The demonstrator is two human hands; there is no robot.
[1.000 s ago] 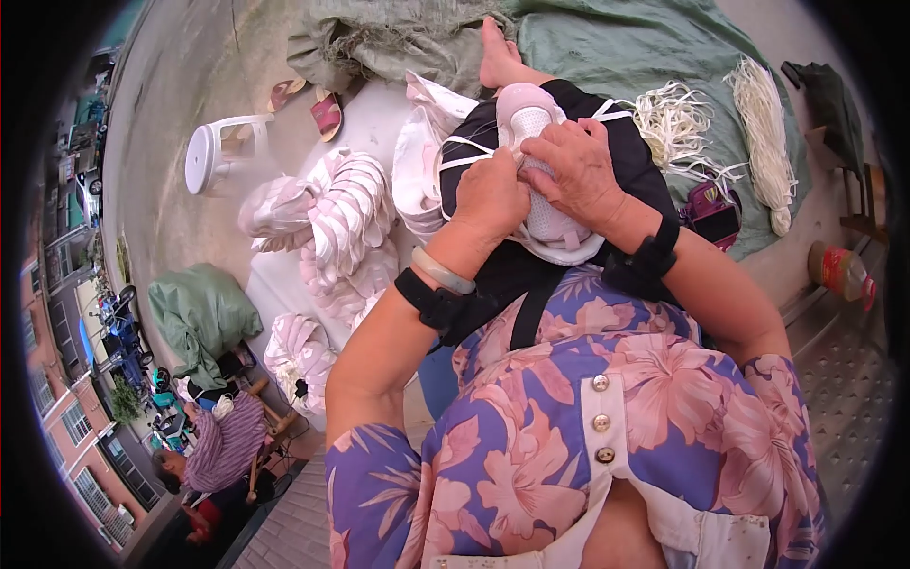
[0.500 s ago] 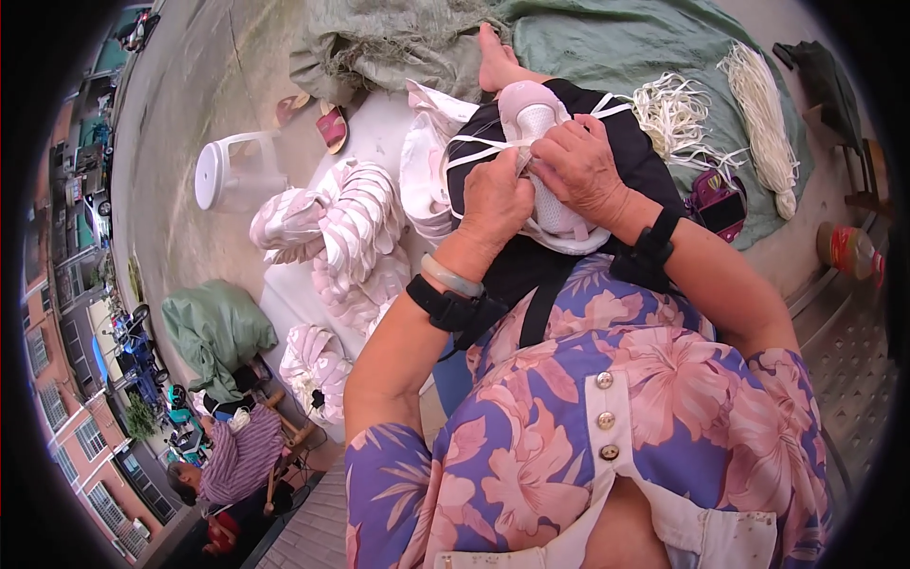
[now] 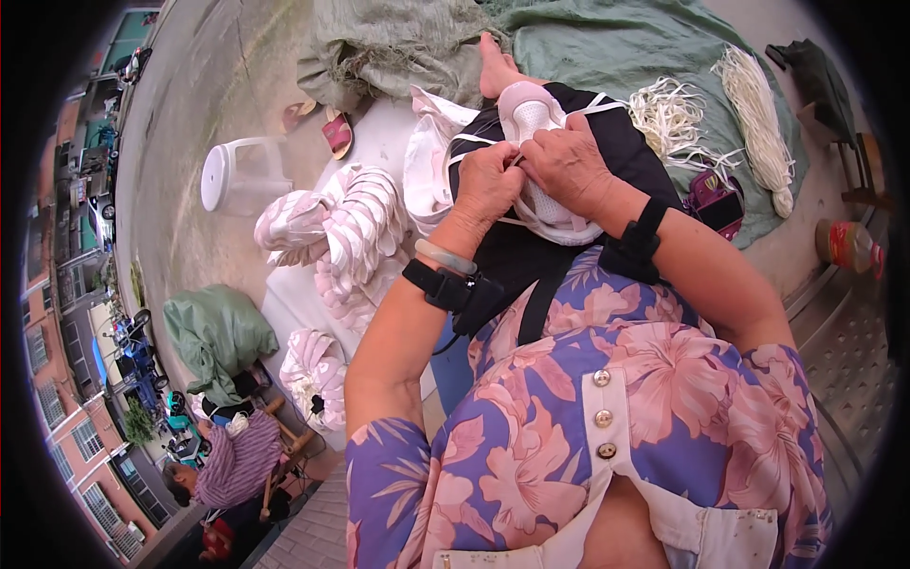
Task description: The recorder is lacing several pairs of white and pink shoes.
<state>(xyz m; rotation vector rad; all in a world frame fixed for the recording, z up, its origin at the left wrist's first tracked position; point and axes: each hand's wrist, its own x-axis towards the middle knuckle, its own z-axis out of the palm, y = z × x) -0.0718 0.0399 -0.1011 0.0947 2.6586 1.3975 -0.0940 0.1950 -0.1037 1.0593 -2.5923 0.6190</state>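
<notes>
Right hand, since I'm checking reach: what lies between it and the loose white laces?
Head view: black cloth lies between the right hand and the loose white laces.

Greyish floor (image 3: 213,85) — white stool (image 3: 215,178) — pinkish building (image 3: 72,442)

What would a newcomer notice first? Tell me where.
The bare left hand and right hand meet at a pink and white mesh shoe over black cloth. Left of them lie stacked, curved pink and white uppers; at upper right, a long cream lace bundle lies on green sheeting.
</notes>
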